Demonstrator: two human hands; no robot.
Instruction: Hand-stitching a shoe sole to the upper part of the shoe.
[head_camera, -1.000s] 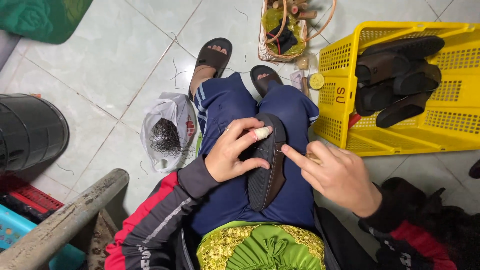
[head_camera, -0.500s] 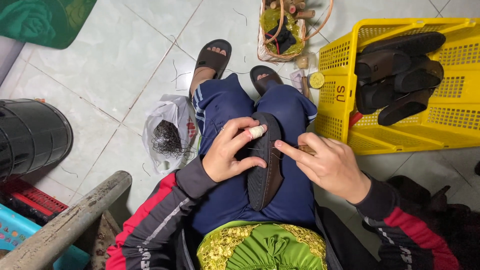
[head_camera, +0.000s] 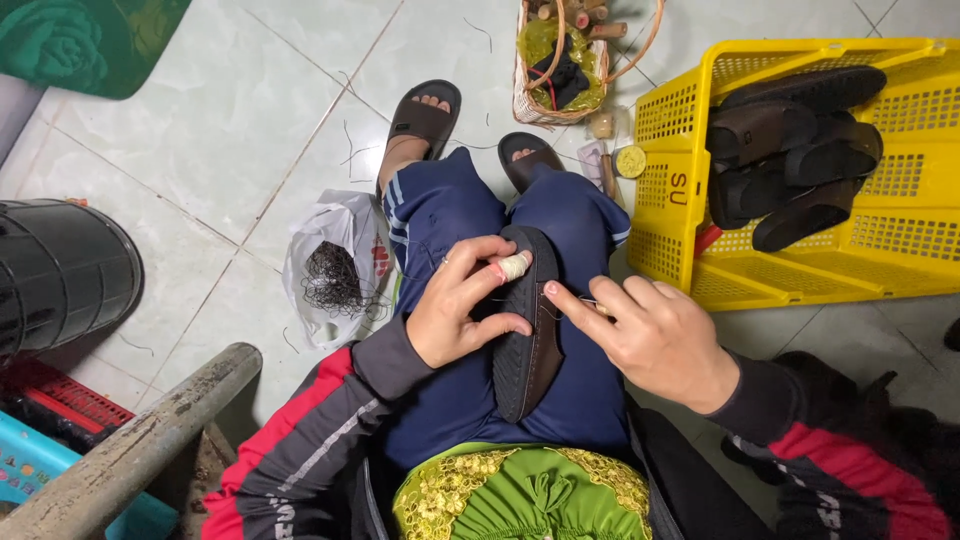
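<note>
— Sandal sole (head_camera: 525, 325), dark and ridged, lies along my lap between my two hands; what do you see at nine o'clock of it?

— A black ribbed bin (head_camera: 60, 270) at the far left, contents hidden. Nearer, still at nine o'clock, a white plastic bag (head_camera: 335, 265) lies open on the tiled floor (head_camera: 200, 130) with a tangle of dark thread inside.

— My left hand (head_camera: 465, 315) wraps the sole's left edge, thumb underneath, fingers clamped over it, one fingertip bandaged. I judge the sole light, rubbery, stiff enough to keep its shape yet bendable; the grip belongs on the rim at mid-length, where I have it.

— And your right hand (head_camera: 655, 335)?

— At three o'clock of the sole, forefinger stretched to touch its right edge, the other fingers curled together on something thin I cannot make out, perhaps a needle.

— At twelve o'clock stands a small wicker basket (head_camera: 530, 100) with spools and a dark scrap on yellow-green wrap. At two o'clock a yellow plastic crate (head_camera: 680, 180) holds several dark sandals (head_camera: 800, 150), stacked loosely.
</note>
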